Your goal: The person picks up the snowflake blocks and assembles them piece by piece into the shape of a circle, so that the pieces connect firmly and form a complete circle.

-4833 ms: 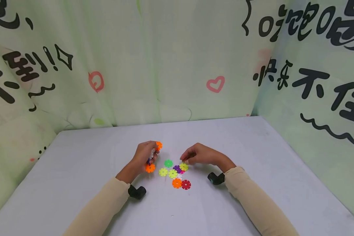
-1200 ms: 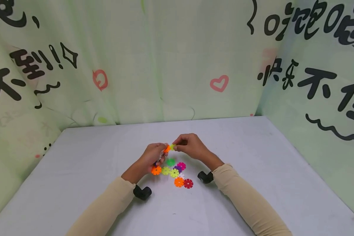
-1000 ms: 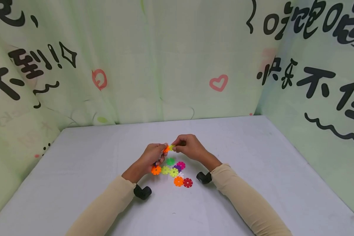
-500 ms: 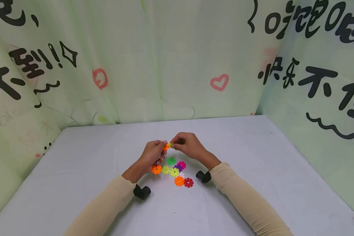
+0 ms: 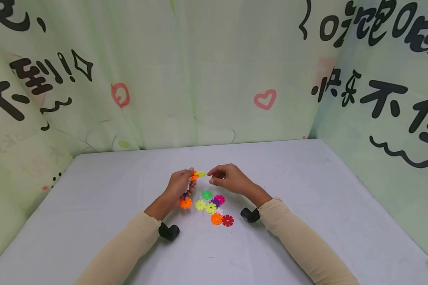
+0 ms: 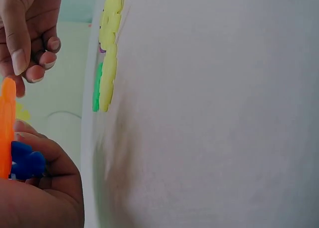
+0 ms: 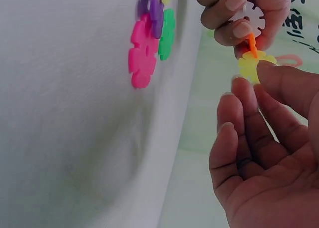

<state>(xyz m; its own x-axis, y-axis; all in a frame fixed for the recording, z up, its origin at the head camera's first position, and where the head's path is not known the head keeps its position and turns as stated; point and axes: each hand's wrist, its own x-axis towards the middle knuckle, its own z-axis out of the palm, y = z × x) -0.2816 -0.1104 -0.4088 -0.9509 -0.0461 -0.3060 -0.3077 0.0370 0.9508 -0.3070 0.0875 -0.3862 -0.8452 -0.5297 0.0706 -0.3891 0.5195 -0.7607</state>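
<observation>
My left hand (image 5: 176,187) grips a chain of notched plastic snowflake discs above the table. At the chain's lower end hangs an orange disc (image 5: 186,203); a blue disc (image 6: 29,160) and a white disc (image 7: 255,21) show between, partly covered by the fingers. Slotted into the upper orange disc (image 5: 194,176) is a yellow disc (image 5: 201,174), sticking out to the right. My right hand (image 5: 232,178), fingers loosely bent and holding nothing, hovers just right of that yellow disc with a small gap in the head view.
Loose discs lie on the white table (image 5: 289,178) below the hands: a green disc (image 5: 207,194), a pink disc (image 5: 219,199), two yellow ones, a purple one, a white one, an orange disc (image 5: 216,219) and a red disc (image 5: 228,220). A printed curtain (image 5: 214,79) stands behind.
The right hand took a yellow disc from the table and pressed it onto the chain's upper orange disc. Now it has let go, and the left hand has drawn the chain slightly left.
</observation>
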